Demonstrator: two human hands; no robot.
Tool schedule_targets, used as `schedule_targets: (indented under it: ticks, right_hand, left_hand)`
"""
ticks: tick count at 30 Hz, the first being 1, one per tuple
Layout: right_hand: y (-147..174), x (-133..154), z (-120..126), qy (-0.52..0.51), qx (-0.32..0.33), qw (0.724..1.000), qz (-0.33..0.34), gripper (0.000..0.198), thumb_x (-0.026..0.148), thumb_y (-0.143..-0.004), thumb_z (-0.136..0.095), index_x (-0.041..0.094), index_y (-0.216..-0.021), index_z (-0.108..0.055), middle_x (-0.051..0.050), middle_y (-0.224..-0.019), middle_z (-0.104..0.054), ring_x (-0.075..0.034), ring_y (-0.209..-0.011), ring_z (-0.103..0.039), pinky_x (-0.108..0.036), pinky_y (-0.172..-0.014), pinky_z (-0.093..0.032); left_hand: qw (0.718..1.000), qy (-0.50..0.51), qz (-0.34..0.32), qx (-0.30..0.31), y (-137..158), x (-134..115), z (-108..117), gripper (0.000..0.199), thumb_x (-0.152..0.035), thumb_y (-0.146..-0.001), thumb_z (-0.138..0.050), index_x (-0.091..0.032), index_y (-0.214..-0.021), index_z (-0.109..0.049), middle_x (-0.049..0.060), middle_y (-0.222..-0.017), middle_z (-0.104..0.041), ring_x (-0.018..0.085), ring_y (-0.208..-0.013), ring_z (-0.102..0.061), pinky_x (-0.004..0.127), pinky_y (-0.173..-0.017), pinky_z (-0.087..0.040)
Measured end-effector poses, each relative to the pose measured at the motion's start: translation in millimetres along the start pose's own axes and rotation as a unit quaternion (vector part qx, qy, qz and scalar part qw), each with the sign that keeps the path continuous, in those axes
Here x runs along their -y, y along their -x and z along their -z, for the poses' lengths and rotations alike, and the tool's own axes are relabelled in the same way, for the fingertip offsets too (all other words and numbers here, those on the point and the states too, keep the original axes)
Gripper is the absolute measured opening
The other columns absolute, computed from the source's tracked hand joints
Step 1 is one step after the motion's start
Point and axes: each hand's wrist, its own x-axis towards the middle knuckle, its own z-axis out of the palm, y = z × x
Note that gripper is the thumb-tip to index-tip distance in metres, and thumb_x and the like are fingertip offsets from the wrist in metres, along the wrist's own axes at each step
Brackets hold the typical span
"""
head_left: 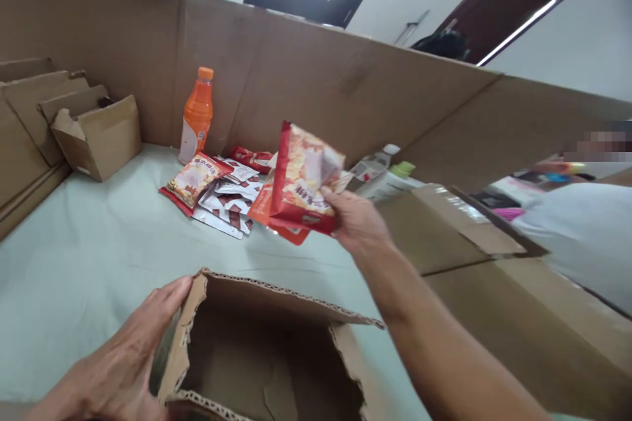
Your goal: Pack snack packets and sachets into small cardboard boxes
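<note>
My right hand (363,220) pinches a red snack packet (309,177) by its lower right edge, held up above the table. Below and toward me stands an open-topped cardboard box (276,375) with rough-cut edges; the part of its inside that shows holds nothing. My left hand (123,348) grips this box at its left wall, some fingers hidden. Beyond the box lies a pile of packets: a red and yellow snack packet (195,181) on top of white and dark red packets (230,204). An orange packet (264,200) lies partly behind the one I hold.
An orange drink bottle (197,115) stands against the tall cardboard wall (306,66) at the back. Small cardboard boxes (106,135) are at the left. To the right are a clear bottle (372,164), a green-capped bottle (402,171), large cartons (518,316) and a person's pale sleeve (582,230).
</note>
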Motion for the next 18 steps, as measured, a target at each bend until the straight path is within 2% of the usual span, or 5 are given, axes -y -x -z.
schedule_targets:
  ticks: [4,7,11,15,18]
  right_hand:
    - [8,-49,-39,-0.001,0.048,0.997,-0.065,0.047,0.055,-0.058,-0.088,0.019,-0.083,-0.071,-0.011,-0.078,-0.078,-0.038,-0.088,-0.077,-0.053,-0.082,-0.063]
    - [16,-63,-51,0.001,0.073,0.995,-0.062,0.061,0.056,-0.057,-0.091,0.017,-0.101,-0.075,-0.014,-0.101,-0.082,-0.037,-0.102,-0.076,-0.05,-0.094,-0.059]
    - [18,-63,-51,0.006,0.069,0.997,-0.034,0.077,0.064,-0.063,-0.088,0.019,-0.123,-0.07,-0.013,-0.127,-0.077,-0.034,-0.119,-0.07,-0.048,-0.104,-0.055]
    - [23,-73,-44,0.018,0.021,0.999,-0.039,0.07,0.07,-0.07,-0.077,0.019,-0.118,-0.069,-0.013,-0.123,-0.075,-0.034,-0.114,-0.07,-0.046,-0.093,-0.059]
    - [30,-92,-36,0.015,-0.026,0.998,-0.052,0.067,0.072,-0.073,-0.07,0.021,-0.117,-0.067,-0.011,-0.119,-0.074,-0.031,-0.103,-0.072,-0.04,-0.077,-0.061]
  left_hand:
    - [1.0,0.003,0.02,0.012,10,5,8,0.14,-0.056,-0.072,-0.087,-0.039,-0.168,0.013,0.011,-0.178,-0.012,0.05,-0.156,-0.032,0.065,-0.121,-0.042]
    - [0.999,0.004,0.033,0.013,5,0,11,0.137,-0.056,-0.075,-0.086,-0.041,-0.167,0.015,0.011,-0.178,-0.013,0.05,-0.156,-0.031,0.067,-0.12,-0.043]
    - [0.999,0.007,0.051,-0.008,-1,-4,4,0.142,-0.053,-0.072,-0.088,-0.043,-0.166,0.016,0.011,-0.178,-0.015,0.051,-0.155,-0.031,0.069,-0.119,-0.043]
    - [0.997,0.01,0.065,-0.036,8,1,2,0.144,-0.056,-0.067,-0.091,-0.041,-0.168,0.011,0.012,-0.177,-0.019,0.05,-0.155,-0.033,0.067,-0.12,-0.043]
    - [0.992,0.014,0.06,-0.113,21,2,24,0.134,-0.066,-0.071,-0.086,-0.041,-0.17,0.001,0.009,-0.176,-0.024,0.047,-0.155,-0.037,0.065,-0.12,-0.045]
